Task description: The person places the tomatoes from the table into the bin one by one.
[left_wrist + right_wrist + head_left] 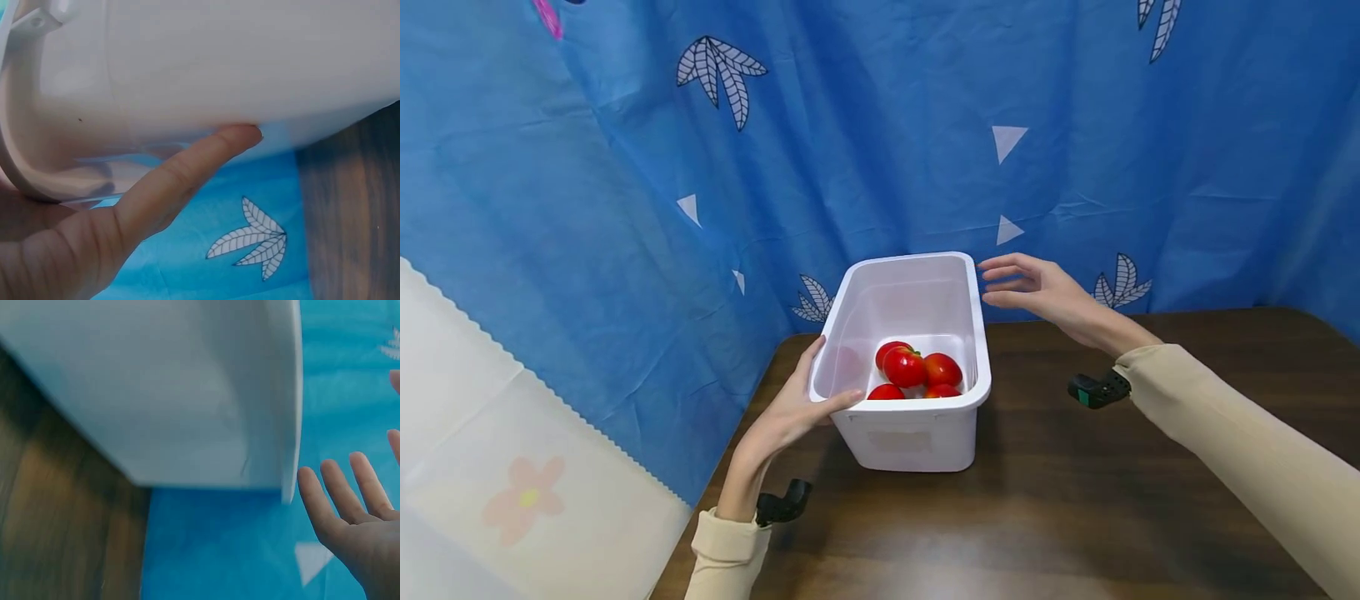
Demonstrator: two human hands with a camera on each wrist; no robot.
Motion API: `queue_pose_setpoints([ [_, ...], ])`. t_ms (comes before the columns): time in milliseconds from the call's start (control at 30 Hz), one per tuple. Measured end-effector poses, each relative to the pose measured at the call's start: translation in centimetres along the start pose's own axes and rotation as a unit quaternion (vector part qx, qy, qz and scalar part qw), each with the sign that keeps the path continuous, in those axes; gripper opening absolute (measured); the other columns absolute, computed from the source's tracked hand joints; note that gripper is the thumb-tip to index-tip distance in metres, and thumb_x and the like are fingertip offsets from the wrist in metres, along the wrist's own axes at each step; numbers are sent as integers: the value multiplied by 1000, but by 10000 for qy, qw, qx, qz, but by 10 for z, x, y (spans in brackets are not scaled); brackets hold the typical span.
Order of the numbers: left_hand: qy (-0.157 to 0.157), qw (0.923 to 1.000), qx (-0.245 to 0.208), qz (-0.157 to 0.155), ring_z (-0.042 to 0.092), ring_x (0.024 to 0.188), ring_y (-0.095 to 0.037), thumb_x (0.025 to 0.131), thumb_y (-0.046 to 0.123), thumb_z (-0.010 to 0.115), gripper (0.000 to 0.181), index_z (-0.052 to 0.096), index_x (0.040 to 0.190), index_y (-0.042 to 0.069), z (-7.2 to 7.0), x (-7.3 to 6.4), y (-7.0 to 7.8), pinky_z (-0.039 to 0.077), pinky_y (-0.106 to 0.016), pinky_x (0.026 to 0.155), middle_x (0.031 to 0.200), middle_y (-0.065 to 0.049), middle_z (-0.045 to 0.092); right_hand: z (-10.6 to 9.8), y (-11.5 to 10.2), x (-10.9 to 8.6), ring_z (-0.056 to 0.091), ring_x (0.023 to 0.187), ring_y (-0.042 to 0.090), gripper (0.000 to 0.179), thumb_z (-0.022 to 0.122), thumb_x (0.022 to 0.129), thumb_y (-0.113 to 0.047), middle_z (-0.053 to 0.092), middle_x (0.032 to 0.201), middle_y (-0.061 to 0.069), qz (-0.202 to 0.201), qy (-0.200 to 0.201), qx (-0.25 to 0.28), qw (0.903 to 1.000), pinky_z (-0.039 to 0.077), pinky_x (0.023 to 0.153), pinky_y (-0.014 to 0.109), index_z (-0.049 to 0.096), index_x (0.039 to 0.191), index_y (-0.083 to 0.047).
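A white plastic bin (910, 457) stands over the far left part of the table, its mouth toward me. Several red tomatoes (904, 367) lie together on its floor near the close end; one shows a green stem. My left hand (793, 408) grips the near left corner, thumb over the rim. In the left wrist view, a finger of that hand (156, 194) stretches along the bin's outer wall (206, 56). Off the far right corner, my right hand (1045, 292) holds nothing. The right wrist view shows its spread fingertips (304, 475) beside the rim (289, 425).
A dark brown wooden table (1075, 500) runs under the bin and off to the right. Close behind it hangs a blue curtain (880, 150) with leaf and triangle prints. A pale cloth (572, 467) with a flower print is at the lower left.
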State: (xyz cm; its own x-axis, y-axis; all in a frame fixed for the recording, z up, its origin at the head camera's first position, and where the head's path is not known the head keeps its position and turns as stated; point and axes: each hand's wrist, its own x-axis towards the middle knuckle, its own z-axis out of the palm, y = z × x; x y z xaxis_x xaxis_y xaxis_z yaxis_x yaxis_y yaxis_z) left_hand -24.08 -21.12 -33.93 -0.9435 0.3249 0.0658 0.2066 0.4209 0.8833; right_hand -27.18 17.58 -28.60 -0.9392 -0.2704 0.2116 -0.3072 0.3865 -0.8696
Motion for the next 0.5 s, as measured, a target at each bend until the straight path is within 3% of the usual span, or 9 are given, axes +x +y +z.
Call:
queue_pose_setpoints([
  [133,-3,10000,81,-49,47,135,-43,88,38,82,110,10,168,18,-1,-2,0,58,-56,94,158,-17,39,-13,16,-17,45,143,45,62,68,104,-30,46,155,24,151,106,-365,9992,34,113,73,43,156,-7],
  [267,-22,9999,137,-14,46,137,-44,88,38,82,109,10,167,19,-2,-2,1,58,-56,96,159,-16,37,-27,24,-28,41,143,47,67,68,103,-37,42,156,25,221,37,-1185,9927,36,111,73,41,157,-6],
  [500,-243,9993,146,244,44,138,-47,90,39,81,108,9,167,18,-3,2,4,56,-56,99,160,-18,34,-53,33,-40,33,141,55,94,72,97,-48,26,159,33,271,-200,-2953,9548,34,102,82,23,165,-5],
])
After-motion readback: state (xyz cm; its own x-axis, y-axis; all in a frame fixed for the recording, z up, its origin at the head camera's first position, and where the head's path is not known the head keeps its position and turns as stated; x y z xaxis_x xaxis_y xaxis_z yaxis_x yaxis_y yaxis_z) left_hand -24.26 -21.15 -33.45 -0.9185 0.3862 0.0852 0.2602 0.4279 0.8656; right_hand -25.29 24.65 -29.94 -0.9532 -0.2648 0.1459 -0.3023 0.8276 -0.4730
